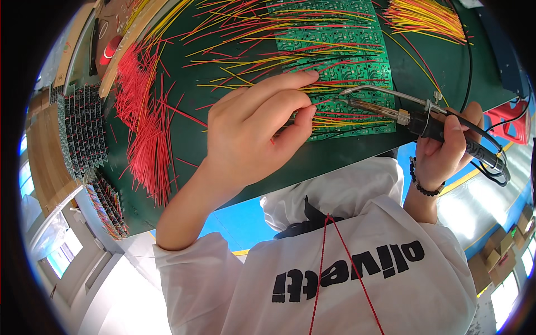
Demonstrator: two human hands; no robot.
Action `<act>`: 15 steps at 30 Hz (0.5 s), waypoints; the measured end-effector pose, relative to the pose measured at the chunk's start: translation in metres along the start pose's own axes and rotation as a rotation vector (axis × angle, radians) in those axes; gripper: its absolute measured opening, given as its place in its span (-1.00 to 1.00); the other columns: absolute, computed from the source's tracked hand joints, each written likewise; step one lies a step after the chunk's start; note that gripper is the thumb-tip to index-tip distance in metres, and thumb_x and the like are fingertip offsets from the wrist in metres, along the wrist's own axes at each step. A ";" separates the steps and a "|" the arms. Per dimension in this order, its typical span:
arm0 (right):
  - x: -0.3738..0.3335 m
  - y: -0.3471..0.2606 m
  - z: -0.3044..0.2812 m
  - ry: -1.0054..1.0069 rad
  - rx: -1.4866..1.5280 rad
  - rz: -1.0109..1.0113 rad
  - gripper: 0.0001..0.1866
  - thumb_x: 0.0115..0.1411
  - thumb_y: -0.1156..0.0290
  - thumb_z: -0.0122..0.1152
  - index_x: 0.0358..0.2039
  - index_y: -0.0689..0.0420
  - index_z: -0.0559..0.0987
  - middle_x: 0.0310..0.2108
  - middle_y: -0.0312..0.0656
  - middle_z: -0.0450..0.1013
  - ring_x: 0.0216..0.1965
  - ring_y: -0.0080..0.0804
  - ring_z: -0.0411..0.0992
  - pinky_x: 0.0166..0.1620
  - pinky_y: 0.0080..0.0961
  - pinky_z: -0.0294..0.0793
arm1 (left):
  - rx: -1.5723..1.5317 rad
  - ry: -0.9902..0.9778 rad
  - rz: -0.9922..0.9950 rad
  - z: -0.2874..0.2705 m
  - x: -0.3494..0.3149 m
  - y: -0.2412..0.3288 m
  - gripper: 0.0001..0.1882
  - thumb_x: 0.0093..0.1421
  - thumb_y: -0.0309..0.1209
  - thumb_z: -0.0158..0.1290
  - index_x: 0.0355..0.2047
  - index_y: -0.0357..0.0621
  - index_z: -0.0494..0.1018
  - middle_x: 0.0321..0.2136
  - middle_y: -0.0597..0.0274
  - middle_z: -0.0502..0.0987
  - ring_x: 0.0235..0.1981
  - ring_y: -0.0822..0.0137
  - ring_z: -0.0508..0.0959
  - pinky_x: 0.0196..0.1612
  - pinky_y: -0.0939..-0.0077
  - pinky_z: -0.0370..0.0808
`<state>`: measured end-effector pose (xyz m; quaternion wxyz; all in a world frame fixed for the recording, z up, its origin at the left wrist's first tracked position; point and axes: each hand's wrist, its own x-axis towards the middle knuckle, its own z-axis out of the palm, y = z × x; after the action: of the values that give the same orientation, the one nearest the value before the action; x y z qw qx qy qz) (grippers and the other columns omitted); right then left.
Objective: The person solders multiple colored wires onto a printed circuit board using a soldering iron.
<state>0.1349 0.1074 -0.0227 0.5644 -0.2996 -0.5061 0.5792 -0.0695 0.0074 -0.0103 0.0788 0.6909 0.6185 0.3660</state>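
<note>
My left hand [254, 125] is over the near left part of a green circuit board panel [357, 132], thumb and index finger pinching a red wire [324, 102]. The wire's end points at the board, close to the iron's tip. In my right hand [446, 148] is a black-handled soldering iron [432, 127], slanting in from the right. A thin metal feed tube [385, 90] is clamped along it, and its end sits just above the iron's tip. Rows of red, yellow and black wires lie across the panel, many reaching out past its left edge.
A heap of loose red wires [148, 151] lies left on the green work surface [240, 192]. A yellow and red wire bundle [427, 22] is at the far right. Stacked boards [84, 131] stand at the left edge. A black cable [469, 67] runs down the right; a red stool [511, 123] is beyond.
</note>
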 end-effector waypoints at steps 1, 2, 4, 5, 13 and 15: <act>0.000 0.000 0.000 0.000 0.000 0.000 -0.76 -0.02 0.57 -0.01 -0.62 0.08 0.13 -0.81 -0.38 0.14 -0.87 -0.79 -0.01 -0.82 -0.82 0.06 | 0.004 -0.001 0.000 0.000 0.000 0.000 -0.90 -0.14 -0.63 0.12 -0.54 -0.28 0.45 -0.34 0.10 0.53 -0.41 0.34 0.54 -0.42 0.64 0.50; 0.000 -0.001 0.001 0.017 -0.011 -0.004 -0.76 -0.02 0.57 0.00 -0.61 0.08 0.13 -0.81 -0.38 0.14 -0.87 -0.79 -0.01 -0.82 -0.82 0.06 | 0.004 -0.002 0.000 0.000 0.000 0.001 -0.90 -0.14 -0.63 0.12 -0.54 -0.28 0.45 -0.34 0.10 0.53 -0.41 0.34 0.54 -0.42 0.64 0.50; 0.000 -0.002 0.004 0.033 -0.022 -0.007 -0.76 -0.02 0.57 0.01 -0.61 0.08 0.13 -0.82 -0.38 0.14 -0.86 -0.79 -0.01 -0.82 -0.82 0.06 | 0.010 -0.005 -0.007 -0.001 0.001 0.002 -0.90 -0.14 -0.63 0.12 -0.54 -0.28 0.45 -0.34 0.09 0.53 -0.41 0.34 0.54 -0.41 0.64 0.49; 0.000 -0.004 0.005 0.028 -0.043 -0.011 -0.76 -0.02 0.57 0.00 -0.61 0.09 0.13 -0.82 -0.38 0.13 -0.86 -0.79 0.00 -0.82 -0.82 0.06 | 0.010 -0.005 -0.007 0.000 0.001 0.002 -0.90 -0.14 -0.63 0.12 -0.54 -0.28 0.45 -0.34 0.09 0.53 -0.41 0.34 0.54 -0.41 0.64 0.49; 0.004 0.004 -0.013 0.069 0.137 0.003 -0.86 0.06 0.48 -0.12 -0.59 0.17 0.18 -0.82 -0.38 0.08 -0.90 -0.75 -0.03 -0.80 -0.81 0.09 | 0.007 -0.013 -0.027 -0.001 0.000 0.002 -0.90 -0.14 -0.63 0.12 -0.55 -0.29 0.44 -0.33 0.08 0.53 -0.38 0.32 0.55 -0.38 0.61 0.50; 0.002 0.001 -0.010 0.092 0.093 0.010 -0.86 0.06 0.49 -0.14 -0.59 0.16 0.17 -0.83 -0.38 0.07 -0.90 -0.74 -0.03 -0.79 -0.80 0.10 | 0.009 -0.002 0.017 0.000 -0.001 -0.002 -0.89 -0.14 -0.63 0.11 -0.53 -0.29 0.44 -0.34 0.08 0.52 -0.43 0.34 0.54 -0.43 0.66 0.47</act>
<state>0.1435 0.1119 -0.0266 0.5974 -0.3020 -0.4506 0.5907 -0.0707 0.0069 -0.0119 0.0732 0.6967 0.6143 0.3632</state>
